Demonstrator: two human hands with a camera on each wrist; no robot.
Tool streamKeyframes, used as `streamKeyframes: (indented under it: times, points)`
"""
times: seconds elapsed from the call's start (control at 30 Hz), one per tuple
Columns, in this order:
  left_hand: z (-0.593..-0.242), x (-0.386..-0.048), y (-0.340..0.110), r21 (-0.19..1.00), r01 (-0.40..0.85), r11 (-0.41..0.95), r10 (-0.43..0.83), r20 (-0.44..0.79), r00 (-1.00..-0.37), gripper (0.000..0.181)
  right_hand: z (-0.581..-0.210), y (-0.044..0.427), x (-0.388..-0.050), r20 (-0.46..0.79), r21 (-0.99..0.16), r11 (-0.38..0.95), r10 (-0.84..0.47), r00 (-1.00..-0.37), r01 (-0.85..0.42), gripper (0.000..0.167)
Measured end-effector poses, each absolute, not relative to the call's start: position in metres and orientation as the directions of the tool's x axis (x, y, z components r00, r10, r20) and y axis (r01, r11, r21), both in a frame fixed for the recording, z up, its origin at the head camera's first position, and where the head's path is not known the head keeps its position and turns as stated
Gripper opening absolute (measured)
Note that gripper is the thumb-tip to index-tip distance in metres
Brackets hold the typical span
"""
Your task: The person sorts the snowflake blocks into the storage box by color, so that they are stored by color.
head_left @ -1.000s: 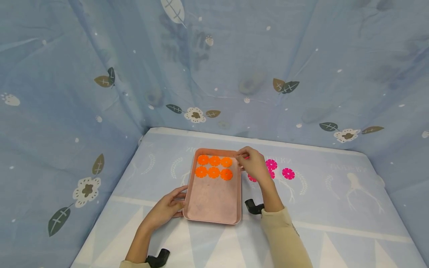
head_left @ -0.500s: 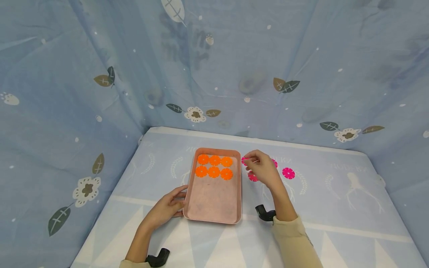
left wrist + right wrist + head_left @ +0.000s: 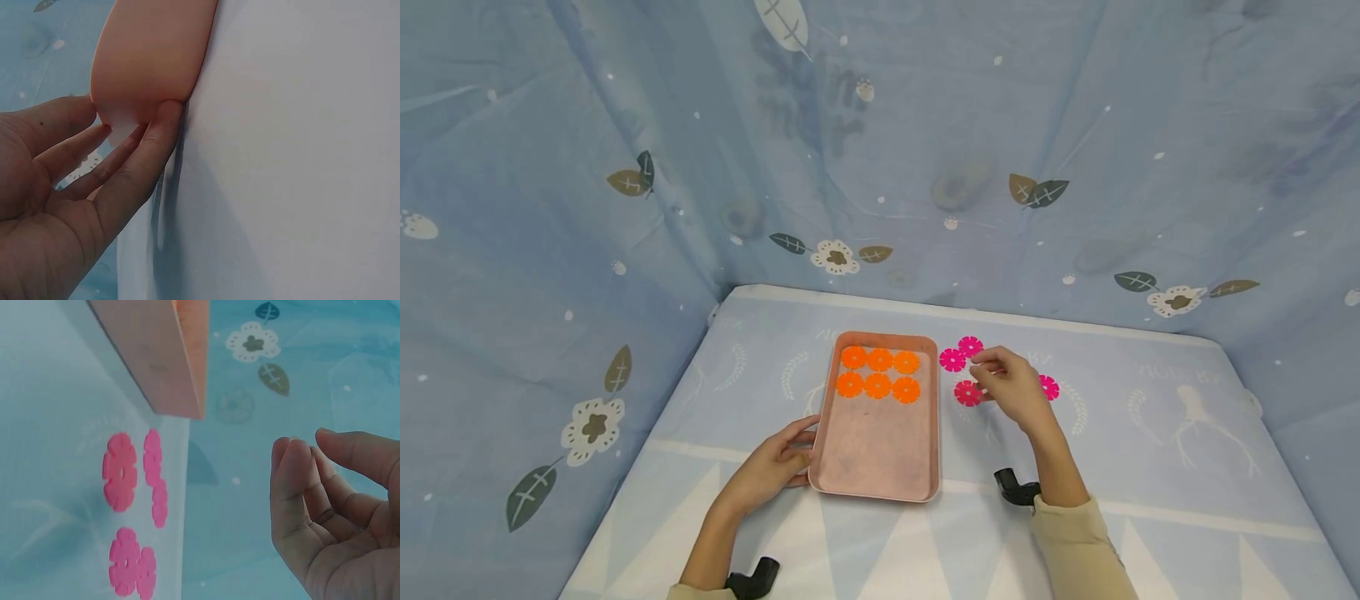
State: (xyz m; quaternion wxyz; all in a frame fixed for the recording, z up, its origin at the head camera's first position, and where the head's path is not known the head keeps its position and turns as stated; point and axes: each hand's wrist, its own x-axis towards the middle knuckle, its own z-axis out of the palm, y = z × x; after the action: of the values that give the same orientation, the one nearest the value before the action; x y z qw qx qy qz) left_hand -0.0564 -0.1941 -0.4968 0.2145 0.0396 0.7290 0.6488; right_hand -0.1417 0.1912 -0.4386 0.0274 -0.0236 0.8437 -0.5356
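Observation:
A pink rectangular tray (image 3: 874, 450) holds several orange notched discs (image 3: 878, 386) in two rows at its far end. My left hand (image 3: 769, 471) touches the tray's left side near the front corner; in the left wrist view its fairly straight fingers (image 3: 128, 172) rest against the tray wall (image 3: 153, 56). Right of the tray, my right hand (image 3: 1013, 386) hovers over pink notched discs (image 3: 952, 360), hiding part of the group. In the right wrist view that hand (image 3: 340, 512) has bent fingers, a small gap to the thumb and nothing held; pink discs (image 3: 120, 472) lie beyond it.
A patterned cloth (image 3: 1150, 450) covers the table, with a blue printed curtain (image 3: 880, 150) behind and at both sides. Black curved pieces (image 3: 1017, 488) sit at both wrists. One pink disc (image 3: 1049, 387) lies just right of my right hand.
From the tray's far right corner, my right hand has moved right over the pink discs, uncovering those closest to the tray. The left hand and the orange discs have stayed put.

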Motion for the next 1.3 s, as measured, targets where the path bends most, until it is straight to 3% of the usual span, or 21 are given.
streamKeyframes:
  times: [1.3]
  points:
    - [-0.498, -0.058, -0.194, 0.960, -0.217, 0.178, 0.321, -0.265, -0.909, 0.055, -0.475, 0.290, -0.149, -0.041, -0.783, 0.616, 0.092, -0.995, 0.089, 0.028]
